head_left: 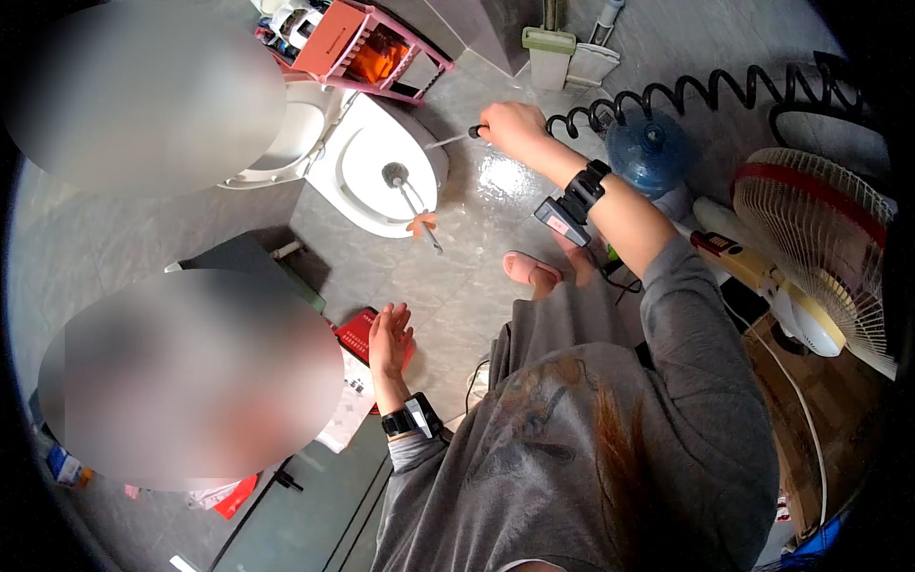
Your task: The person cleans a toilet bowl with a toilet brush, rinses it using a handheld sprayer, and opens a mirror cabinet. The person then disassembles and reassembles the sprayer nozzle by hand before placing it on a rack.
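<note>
My right hand point(515, 129) is closed around a black spray nozzle point(475, 132) joined to a black coiled hose point(701, 93). From its tip a thin jet of water runs toward the rim of the white toilet point(335, 181). A toilet brush point(410, 195) rests with its round head in the bowl and its handle across the rim, an orange bow-like piece on it. My left hand point(389, 338) is held out with nothing in it, fingers extended, above or beside a red basket point(358, 332). Both wrists carry black strapped devices.
The tiled floor point(505, 176) shines wet beside the toilet. A pink rack point(367, 52) stands behind it. On the right are a blue water jug point(648, 153) and a fan point(815, 229). A dustpan point(593, 65) leans at the top. Two blurred patches hide the left side.
</note>
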The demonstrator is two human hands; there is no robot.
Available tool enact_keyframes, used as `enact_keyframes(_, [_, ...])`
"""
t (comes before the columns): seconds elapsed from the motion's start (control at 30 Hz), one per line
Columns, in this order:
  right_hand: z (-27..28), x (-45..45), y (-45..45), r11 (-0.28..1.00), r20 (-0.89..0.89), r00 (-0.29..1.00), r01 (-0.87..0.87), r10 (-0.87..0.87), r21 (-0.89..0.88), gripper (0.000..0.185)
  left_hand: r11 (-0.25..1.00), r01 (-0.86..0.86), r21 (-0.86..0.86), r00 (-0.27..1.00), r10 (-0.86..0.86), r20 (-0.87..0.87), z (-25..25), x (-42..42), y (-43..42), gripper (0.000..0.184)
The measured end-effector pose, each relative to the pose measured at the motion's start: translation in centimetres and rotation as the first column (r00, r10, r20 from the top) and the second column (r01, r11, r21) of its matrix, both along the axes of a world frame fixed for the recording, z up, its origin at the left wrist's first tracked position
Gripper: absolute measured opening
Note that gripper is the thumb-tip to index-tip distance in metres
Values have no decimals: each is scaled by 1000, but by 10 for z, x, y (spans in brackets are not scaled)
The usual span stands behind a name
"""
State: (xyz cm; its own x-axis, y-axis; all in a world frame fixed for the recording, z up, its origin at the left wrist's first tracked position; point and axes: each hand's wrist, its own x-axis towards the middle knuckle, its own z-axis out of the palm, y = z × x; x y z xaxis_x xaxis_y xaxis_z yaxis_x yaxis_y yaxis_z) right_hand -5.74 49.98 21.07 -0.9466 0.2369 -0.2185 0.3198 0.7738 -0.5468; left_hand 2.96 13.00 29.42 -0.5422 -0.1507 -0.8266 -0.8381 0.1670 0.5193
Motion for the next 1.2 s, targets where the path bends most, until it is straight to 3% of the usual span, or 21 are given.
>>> enact_keyframes(0.1, [11,15,-9,998,32,998,-51,50,42,14,1000,-13,16,1000,13,0,-3,2,-1,55])
enact_keyframes(0.2, [6,35,-24,987,-46,993,-103,109,121,11,999,-32,38,999,32,-4,-9,4,-5,55])
enact_keyframes(0.4, [22,66,-60,966,-24,974,-222,227,130,10,994,-66,87,997,70,-40,-16,13,-16,53])
enact_keyframes(0.57, [33,71,-92,919,-52,930,-348,363,189,9,975,-185,124,977,196,-84,-11,30,-25,50])
enact_keyframes(0.7, [55,67,-126,834,-111,845,-481,523,272,7,935,-310,171,935,333,-123,-3,51,-43,53])
enact_keyframes(0.77, [61,63,-135,790,-51,808,-558,587,254,8,889,-414,196,885,444,-144,-3,61,-43,51])
enact_keyframes(0.9, [89,68,-184,636,-95,669,-639,737,432,6,793,-554,253,795,594,-123,-17,94,-85,40])
enact_keyframes(1.03, [95,77,-222,527,-2,608,-687,794,500,3,727,-616,302,738,667,-100,-32,111,-109,36])
enact_keyframes(1.2, [91,90,-268,396,154,549,-745,822,537,6,702,-612,364,720,685,-111,-57,126,-146,46])
